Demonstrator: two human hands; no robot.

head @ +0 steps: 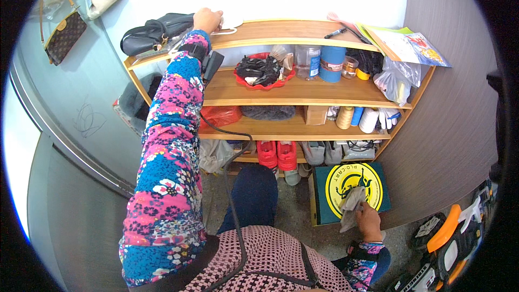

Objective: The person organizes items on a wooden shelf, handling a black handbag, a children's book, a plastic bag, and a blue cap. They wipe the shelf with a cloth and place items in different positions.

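Observation:
My left hand [208, 20] reaches to the wooden shelf's top board [284, 32], its fingers curled at a white object [231, 22] washed out by glare. Whether the fingers grip it, I cannot tell. A black leather bag [156, 32] lies just left of that hand. Low on the right, my right hand [368, 222] holds a crumpled grey cloth [352, 207]. The cloth hangs over the near edge of a green box [322, 186] with a round yellow emblem on its lid.
Jars, a blue canister [332, 64] and a red scalloped tray [265, 86] fill the upper shelf. Thread cones [369, 121] stand below, above red shoes [287, 156]. A marker [335, 33] and papers [409, 44] lie on top. An orange-and-black toy vehicle [444, 229] is at right.

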